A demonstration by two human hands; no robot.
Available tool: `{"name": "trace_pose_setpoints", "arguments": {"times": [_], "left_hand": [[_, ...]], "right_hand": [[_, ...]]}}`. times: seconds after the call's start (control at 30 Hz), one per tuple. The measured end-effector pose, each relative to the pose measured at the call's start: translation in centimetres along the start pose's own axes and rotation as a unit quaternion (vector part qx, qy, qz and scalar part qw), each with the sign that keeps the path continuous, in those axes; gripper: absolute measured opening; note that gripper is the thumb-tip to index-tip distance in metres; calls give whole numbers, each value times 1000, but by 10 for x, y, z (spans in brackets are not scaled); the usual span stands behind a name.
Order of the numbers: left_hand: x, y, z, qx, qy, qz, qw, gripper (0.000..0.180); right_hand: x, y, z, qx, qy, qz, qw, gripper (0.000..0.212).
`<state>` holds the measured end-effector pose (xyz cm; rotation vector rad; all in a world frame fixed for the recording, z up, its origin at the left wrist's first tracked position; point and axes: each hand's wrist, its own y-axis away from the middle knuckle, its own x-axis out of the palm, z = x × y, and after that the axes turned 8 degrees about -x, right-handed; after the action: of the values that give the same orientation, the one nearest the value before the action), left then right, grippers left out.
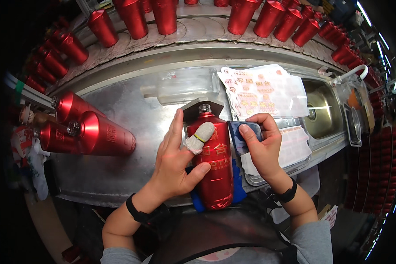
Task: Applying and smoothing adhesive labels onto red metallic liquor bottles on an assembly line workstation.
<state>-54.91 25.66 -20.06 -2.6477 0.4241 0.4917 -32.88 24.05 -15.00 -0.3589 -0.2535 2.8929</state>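
A glossy red bottle (212,180) with gold print lies on its back in front of me, its clear glass neck pointing away. The neck end is by a dark angled rest, and blue cloth (238,185) shows beneath the body. My left hand (175,160) lies against the bottle's left side with fingers outstretched and thumb on its face. One finger wears a white cloth finger cover (201,135) with a yellow band. My right hand (265,143) pinches a flat dark blue scraper (237,137) close to the bottle's right side.
Several red bottles (105,134) lie at the left. Printed sheets (268,90) are stacked right of the bottle, behind pale sheets (290,147). A clear tray (189,83) stands behind, a sink (323,94) at the right. Upright bottles line a curved conveyor (198,31).
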Motion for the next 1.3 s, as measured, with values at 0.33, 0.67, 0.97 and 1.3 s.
{"name": "trace_pose_setpoints", "arguments": {"times": [0.33, 0.67, 0.97, 1.3], "left_hand": [[-3, -18, -30, 49, -162, 32, 985, 29], [1, 10, -30, 18, -187, 67, 980, 34], [7, 59, -9, -75, -70, 6, 995, 47], [23, 56, -14, -184, 344, 47, 920, 95]], "right_hand": [[1, 2, -4, -18, -6, 11, 1000, 19], [-16, 15, 1, -159, 115, 25, 980, 20], [-27, 42, 13, -322, 128, 184, 920, 28], [-1, 24, 43, -411, 222, 239, 851, 25]]}}
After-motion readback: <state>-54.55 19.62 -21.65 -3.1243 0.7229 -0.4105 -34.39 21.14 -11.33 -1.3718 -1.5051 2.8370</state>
